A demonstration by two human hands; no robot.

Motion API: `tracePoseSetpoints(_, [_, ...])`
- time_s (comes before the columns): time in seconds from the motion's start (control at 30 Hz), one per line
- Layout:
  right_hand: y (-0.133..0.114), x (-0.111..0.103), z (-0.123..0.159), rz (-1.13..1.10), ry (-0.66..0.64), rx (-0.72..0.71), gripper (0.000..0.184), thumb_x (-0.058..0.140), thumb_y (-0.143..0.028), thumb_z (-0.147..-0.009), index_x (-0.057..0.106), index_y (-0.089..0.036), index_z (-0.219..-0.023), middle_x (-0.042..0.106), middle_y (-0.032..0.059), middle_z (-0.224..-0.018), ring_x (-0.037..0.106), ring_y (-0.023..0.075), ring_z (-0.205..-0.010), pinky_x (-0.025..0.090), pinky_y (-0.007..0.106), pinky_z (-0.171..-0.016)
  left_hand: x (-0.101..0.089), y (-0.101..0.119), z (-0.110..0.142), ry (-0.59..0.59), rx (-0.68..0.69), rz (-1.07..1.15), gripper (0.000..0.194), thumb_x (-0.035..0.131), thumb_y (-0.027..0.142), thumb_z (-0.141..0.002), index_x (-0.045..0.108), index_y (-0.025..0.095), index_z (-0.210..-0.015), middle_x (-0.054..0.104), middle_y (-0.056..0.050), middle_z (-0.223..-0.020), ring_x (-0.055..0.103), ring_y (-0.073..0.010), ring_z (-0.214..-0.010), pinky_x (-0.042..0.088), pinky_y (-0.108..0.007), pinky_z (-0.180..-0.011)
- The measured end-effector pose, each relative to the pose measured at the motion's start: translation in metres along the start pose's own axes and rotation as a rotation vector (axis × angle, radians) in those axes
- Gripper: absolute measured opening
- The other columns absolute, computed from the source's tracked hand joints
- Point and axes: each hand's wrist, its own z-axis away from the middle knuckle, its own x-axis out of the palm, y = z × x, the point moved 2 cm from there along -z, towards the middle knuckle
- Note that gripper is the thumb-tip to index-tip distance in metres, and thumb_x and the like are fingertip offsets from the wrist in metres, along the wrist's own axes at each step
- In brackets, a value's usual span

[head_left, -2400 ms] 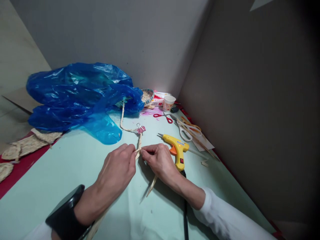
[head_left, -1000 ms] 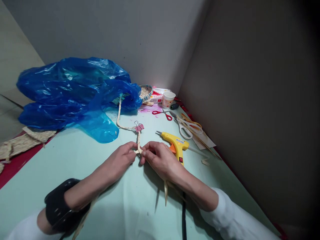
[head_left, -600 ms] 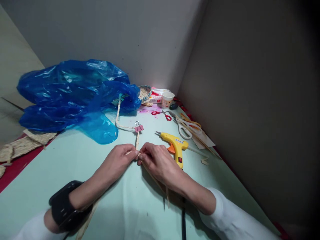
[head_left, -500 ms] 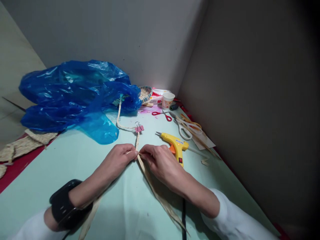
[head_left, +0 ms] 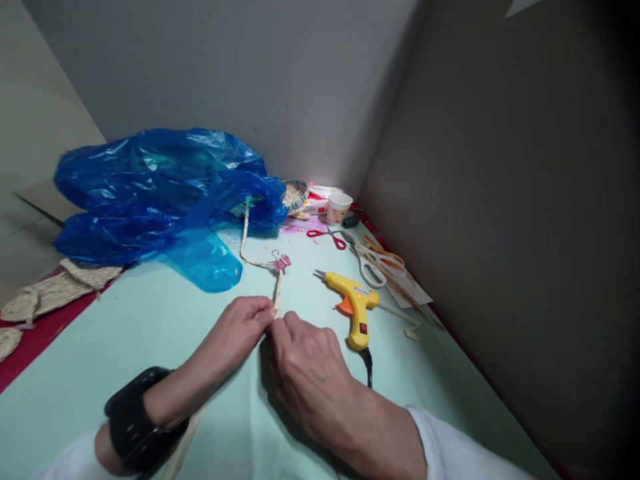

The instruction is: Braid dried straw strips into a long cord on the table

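A thin, pale braided cord (head_left: 279, 288) runs from the blue bag through a pink binder clip (head_left: 281, 262) toward me. My left hand (head_left: 245, 328) pinches the cord's near end between thumb and forefinger. Close beside it, my right hand (head_left: 310, 373) is closed at the same spot, its fingertips curled down on the strands and partly hidden behind the knuckles. A loose pale fibre strip (head_left: 184, 443) trails under my left forearm toward the front edge of the view. Right of my hands lies a yellow glue gun (head_left: 356, 303).
A blue plastic bag (head_left: 165, 193) fills the back left, with a small woven basket (head_left: 295, 195) beside it. Behind stand a paper cup (head_left: 339, 210), red scissors (head_left: 327, 236) and white-handled scissors (head_left: 373, 267). Woven pieces (head_left: 55, 293) lie at the left edge. Grey walls enclose the back and right.
My right hand has turned over and come nearer to me, its knuckles now facing up. The long strip that trailed beneath it is now hidden. My left hand keeps its pinch.
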Motion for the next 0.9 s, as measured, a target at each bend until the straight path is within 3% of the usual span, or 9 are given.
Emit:
tracePoseSetpoints(0.13, [-0.008,0.0,0.002,0.12,0.026,-0.161,0.033,0.047,0.0,-0.074,0.058,-0.004,-0.106,0.061,0.0107,-0.082,0.054,0.0215,-0.066,0.024,0.032,-0.047,-0.001,-0.002,0.002,-0.062,-0.042,0.134,0.025,0.052,0.039,-0.077,0.045,0.019,-0.063,0.039,0.006,-0.06,0.035,-0.012,-0.059,0.029,-0.025,-0.055])
tracePoseSetpoints(0.2, [-0.006,-0.003,0.001,0.016,0.019,-0.177,0.028,0.049,-0.007,-0.08,0.059,-0.005,-0.105,0.063,0.0113,-0.086,0.055,0.0212,-0.068,0.03,0.032,-0.05,-0.002,0.001,0.003,-0.021,-0.007,0.1,0.026,0.054,0.038,-0.076,0.045,0.018,-0.061,0.039,0.005,-0.061,0.037,-0.0123,-0.061,0.03,-0.025,-0.057])
tracePoseSetpoints(0.3, [0.009,-0.011,-0.005,-0.306,0.048,-0.002,0.02,0.048,-0.026,-0.089,0.062,-0.013,-0.096,0.065,0.008,-0.088,0.058,0.0192,-0.076,0.039,0.03,-0.063,-0.004,0.004,0.006,-0.014,0.011,0.12,0.023,0.053,0.033,-0.076,0.046,0.017,-0.061,0.043,0.004,-0.061,0.038,-0.0122,-0.061,0.03,-0.025,-0.057])
tracePoseSetpoints(0.43, [0.032,-0.016,-0.014,-0.587,0.069,0.275,0.023,0.045,-0.03,-0.093,0.061,-0.017,-0.102,0.067,0.0058,-0.09,0.059,0.0174,-0.084,0.039,0.028,-0.072,-0.004,0.005,0.01,-0.064,-0.045,0.211,0.021,0.048,0.028,-0.078,0.049,0.016,-0.061,0.044,0.004,-0.058,0.035,-0.0096,-0.055,0.026,-0.023,-0.052])
tracePoseSetpoints(0.5, [0.036,-0.012,-0.018,-0.742,-0.031,0.289,0.022,0.044,-0.031,-0.094,0.06,-0.018,-0.103,0.068,0.004,-0.086,0.06,0.0158,-0.08,0.038,0.026,-0.069,-0.002,0.003,0.012,-0.105,-0.099,0.287,0.018,0.048,0.028,-0.078,0.048,0.017,-0.064,0.042,0.006,-0.056,0.03,-0.008,-0.05,0.019,-0.022,-0.048])
tracePoseSetpoints(0.63, [0.035,-0.001,-0.025,-0.948,-0.215,0.286,0.023,0.043,-0.032,-0.094,0.056,-0.017,-0.082,0.059,-0.001,-0.065,0.052,0.0114,-0.062,0.034,0.023,-0.059,0.002,0.004,0.014,-0.154,-0.137,0.396,0.014,0.049,0.031,-0.079,0.049,0.017,-0.076,0.042,0.006,-0.06,0.028,-0.0073,-0.049,0.015,-0.022,-0.047])
tracePoseSetpoints(0.73, [0.037,0.003,-0.029,-0.919,-0.191,0.291,0.023,0.05,-0.032,-0.089,0.056,-0.015,-0.073,0.054,-0.0013,-0.067,0.046,0.0108,-0.063,0.03,0.023,-0.057,0.001,0.006,0.015,-0.098,-0.079,0.328,0.014,0.048,0.031,-0.08,0.049,0.017,-0.08,0.04,0.006,-0.063,0.032,-0.0088,-0.053,0.022,-0.022,-0.05])
tracePoseSetpoints(0.9, [0.04,0.006,-0.031,-0.978,-0.139,0.33,0.023,0.047,-0.027,-0.087,0.063,-0.014,-0.079,0.05,-0.0019,-0.064,0.042,0.0105,-0.062,0.03,0.023,-0.058,0.0,0.009,0.018,-0.001,0.052,0.024,0.021,0.041,0.03,-0.085,0.044,0.02,-0.104,0.047,0.007,-0.061,0.045,-0.0154,-0.061,0.033,-0.027,-0.061])
